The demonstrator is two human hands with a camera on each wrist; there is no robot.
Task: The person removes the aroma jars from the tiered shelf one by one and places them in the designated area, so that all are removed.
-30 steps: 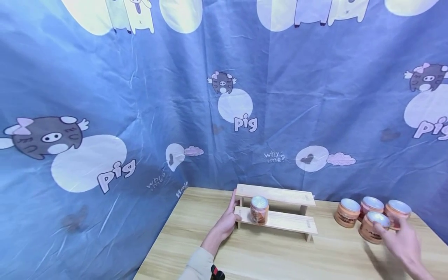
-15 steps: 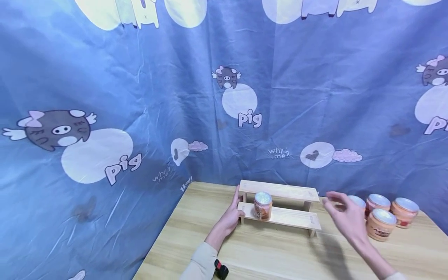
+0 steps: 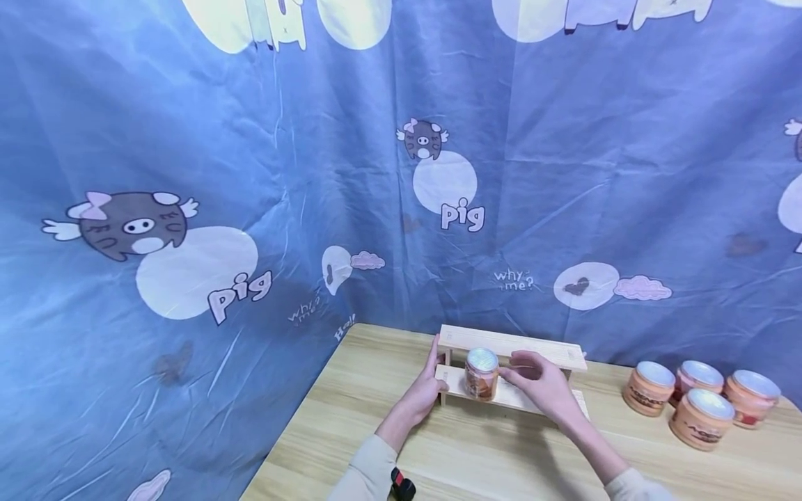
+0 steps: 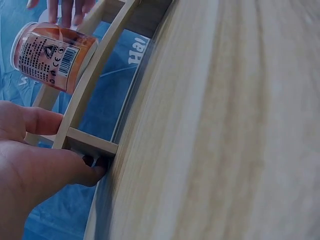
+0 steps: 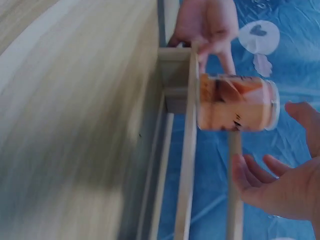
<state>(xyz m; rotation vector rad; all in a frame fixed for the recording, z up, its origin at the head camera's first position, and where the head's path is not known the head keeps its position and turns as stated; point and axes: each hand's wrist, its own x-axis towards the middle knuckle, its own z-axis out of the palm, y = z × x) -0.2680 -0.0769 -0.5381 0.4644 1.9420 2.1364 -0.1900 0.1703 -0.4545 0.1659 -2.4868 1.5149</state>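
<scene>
A small two-tier wooden shelf (image 3: 510, 341) stands on the table. On the left part of its lower board sits an orange-labelled jar (image 3: 481, 381) with a silvery top, upright. My left hand (image 3: 421, 395) grips the shelf's left end; in the left wrist view its fingers curl around the end near the leg. My right hand (image 3: 546, 391) hovers just right of the jar, over the lower board. In the right wrist view, this right hand (image 5: 280, 192) has thumb and fingers spread apart, with a gap to the jar (image 5: 237, 103) and nothing held.
Several similar jars cluster on the table right of the shelf, among them a front jar (image 3: 702, 421) and a left one (image 3: 648, 393). A blue patterned cloth (image 3: 514, 174) hangs behind the wood-grain table (image 3: 351, 376). A small black-and-red object (image 3: 403, 485) is near my left sleeve.
My right hand has left the cluster of jars and moved left, without a jar, to beside the jar on the shelf. My left hand stays at the shelf's end. The head view has shifted slightly.
</scene>
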